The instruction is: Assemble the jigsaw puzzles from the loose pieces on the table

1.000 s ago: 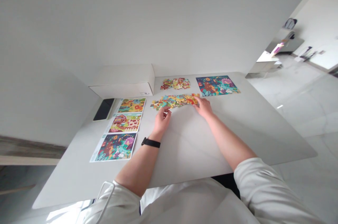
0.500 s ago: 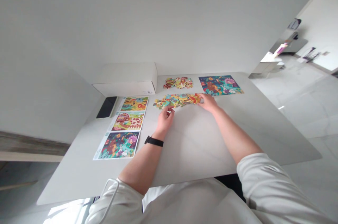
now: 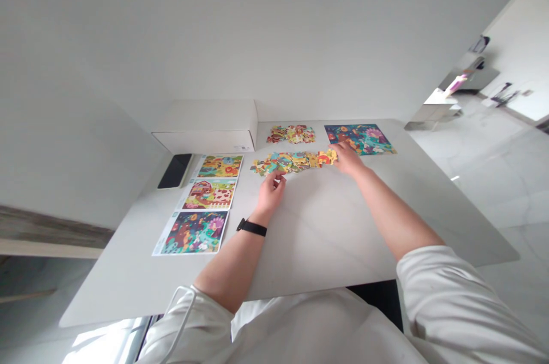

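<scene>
A heap of yellow, blue and green jigsaw puzzle pieces (image 3: 287,162) lies across the middle of the table. My left hand (image 3: 271,191) is at the front edge of this heap, its fingers loosely bent and apart, with nothing visible in them. At the right end, my right hand (image 3: 349,159) has its fingertips on a few orange and yellow puzzle pieces (image 3: 327,157). Those pieces stick out from the heap, and the fingers partly hide them. Behind lies a second heap of red, pink and green puzzle pieces (image 3: 292,134).
A completed dark blue animal puzzle (image 3: 360,139) lies at the back right. Three printed picture sheets (image 3: 210,193) run down the left side, with a phone (image 3: 175,171) beside them. A long white box (image 3: 206,123) stands at the back left against the wall.
My right hand has moved a little to the right, and the orange and yellow pieces have shifted with it, stretching the heap's right end. The left hand has stayed nearly in place.
</scene>
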Demonstrator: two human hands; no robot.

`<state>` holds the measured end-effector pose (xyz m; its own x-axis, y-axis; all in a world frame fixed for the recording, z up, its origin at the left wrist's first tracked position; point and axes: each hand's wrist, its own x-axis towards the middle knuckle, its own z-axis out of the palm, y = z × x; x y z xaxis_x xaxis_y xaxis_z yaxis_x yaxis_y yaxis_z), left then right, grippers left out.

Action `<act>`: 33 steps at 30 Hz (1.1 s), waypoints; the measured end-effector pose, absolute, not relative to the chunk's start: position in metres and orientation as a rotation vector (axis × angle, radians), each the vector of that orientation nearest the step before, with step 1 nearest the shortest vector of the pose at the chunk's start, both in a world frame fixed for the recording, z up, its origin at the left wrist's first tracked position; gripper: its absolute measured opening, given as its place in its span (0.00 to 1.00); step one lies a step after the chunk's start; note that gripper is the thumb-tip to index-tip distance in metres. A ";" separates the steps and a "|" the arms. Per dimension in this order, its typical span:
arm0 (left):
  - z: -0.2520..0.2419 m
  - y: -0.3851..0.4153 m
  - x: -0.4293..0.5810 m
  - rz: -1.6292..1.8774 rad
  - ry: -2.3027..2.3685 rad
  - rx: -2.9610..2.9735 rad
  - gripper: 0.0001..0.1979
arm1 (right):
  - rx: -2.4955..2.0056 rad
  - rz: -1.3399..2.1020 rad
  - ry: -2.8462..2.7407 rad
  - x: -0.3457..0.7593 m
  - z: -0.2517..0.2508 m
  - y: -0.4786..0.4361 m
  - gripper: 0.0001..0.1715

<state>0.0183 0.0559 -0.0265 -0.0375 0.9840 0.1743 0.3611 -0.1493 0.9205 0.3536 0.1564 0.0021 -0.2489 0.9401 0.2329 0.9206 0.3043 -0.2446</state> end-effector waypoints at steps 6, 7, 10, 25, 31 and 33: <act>-0.027 0.057 0.018 1.182 1.432 1.581 0.12 | -1.641 0.070 -2.207 0.379 0.001 0.152 0.41; -0.027 0.057 0.018 1.179 1.434 1.579 0.12 | -1.627 0.077 -2.179 0.384 0.000 0.150 0.41; -0.026 0.057 0.019 1.174 1.441 1.574 0.12 | -1.576 0.125 -2.057 0.399 -0.005 0.144 0.40; -0.029 0.057 0.019 1.173 1.436 1.584 0.12 | -1.515 0.752 -1.551 0.354 -0.029 0.144 0.40; -0.026 0.056 0.019 1.164 1.451 1.575 0.12 | -1.632 0.403 -1.897 0.319 -0.017 0.153 0.33; -0.026 0.055 0.019 1.171 1.450 1.574 0.12 | -1.716 0.264 -1.963 0.318 -0.014 0.153 0.30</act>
<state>0.0190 0.0550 -0.0260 -0.0294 0.9863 0.1622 0.3661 -0.1404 0.9199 0.3178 0.1525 -0.0142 -0.0665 0.9661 0.2496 0.8658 0.1802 -0.4669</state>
